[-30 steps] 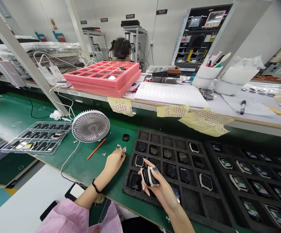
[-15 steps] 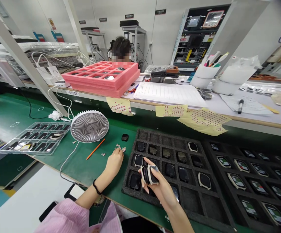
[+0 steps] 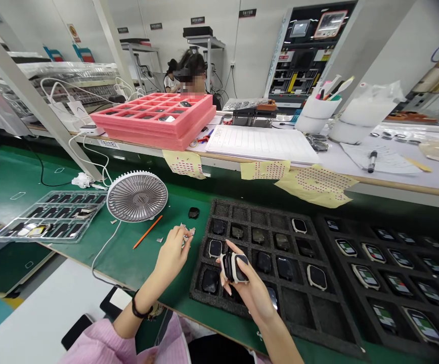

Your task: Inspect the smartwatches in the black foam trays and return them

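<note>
My left hand (image 3: 173, 251) is over the green bench, its fingers pinched at a small pile of pale scraps (image 3: 189, 231). Whatever lies between those fingertips is too small to make out. In my right hand (image 3: 252, 283) are watch cases (image 3: 234, 268) with pale frames and dark parts, held together above the black foam tray (image 3: 299, 308). Dark watch parts and a few pale-framed ones sit in the tray's compartments. A small black square piece (image 3: 193, 213) rests on the bench behind the scraps.
An orange stick (image 3: 147, 232) and a round fan (image 3: 137, 197) stand left of my hands. Further left is a clear tray (image 3: 52, 215). A second foam tray (image 3: 390, 263) holds watches at right. Pink foam trays (image 3: 147, 132) sit on the shelf; a person is behind them.
My left hand has drawn slightly left and toward me, and its fingers have shifted at the scraps. My right hand still grips the watch cases. The camera view has moved slightly.
</note>
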The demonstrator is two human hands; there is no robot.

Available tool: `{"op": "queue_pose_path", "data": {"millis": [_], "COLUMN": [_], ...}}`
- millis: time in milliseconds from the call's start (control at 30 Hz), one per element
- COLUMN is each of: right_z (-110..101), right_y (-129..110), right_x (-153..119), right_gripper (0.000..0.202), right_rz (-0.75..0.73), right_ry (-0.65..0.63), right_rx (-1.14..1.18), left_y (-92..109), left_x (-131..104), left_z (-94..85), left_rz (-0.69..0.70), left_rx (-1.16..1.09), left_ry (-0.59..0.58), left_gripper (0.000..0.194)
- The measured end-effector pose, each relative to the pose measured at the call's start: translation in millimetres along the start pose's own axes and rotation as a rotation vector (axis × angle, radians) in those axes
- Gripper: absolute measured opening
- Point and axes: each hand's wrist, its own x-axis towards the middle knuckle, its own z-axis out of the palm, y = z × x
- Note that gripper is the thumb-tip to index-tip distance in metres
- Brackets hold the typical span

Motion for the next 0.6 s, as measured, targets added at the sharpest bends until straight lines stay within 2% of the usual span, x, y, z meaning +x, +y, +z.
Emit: {"op": "queue_pose_path", "data": {"millis": [67,133,200,267,367,600], "right_z": [4,9,12,13,13,10], "right_y": [0,2,4,6,8,10], "right_x": [-1,-2,-2,-3,-4,-6], "right_gripper": [0.057,0.060,0.062,0.062,0.063,0.067], "right_rz": [-0.047,-0.095,-0.132,-0.154,-0.156,-0.181], "right_ry": [0.005,0.016,0.026,0.032,0.045,0.139], "right_rx": [0.014,0.026,0.036,0.041,0.032,-0.080], "left_y": [21,41,57,66,73,77], "left_x": [-4,-8,-13,-17,-18,-20], "left_z": [-14.0,-20.9,-19.7,-13.9,-6.2,-2.7], "left_rz": [-0.088,-0.225,-0.346,-0.415,-0.451,-0.443], "left_rx": [-0.393,-0.774,-1.071,-1.244,-1.314,-1.252], "left_ry": [-0.061,-0.215,-0.362,-0.443,-0.453,-0.425], "left_gripper": [0.018,0.023,0.030,0.033,0.031,0.028]}}
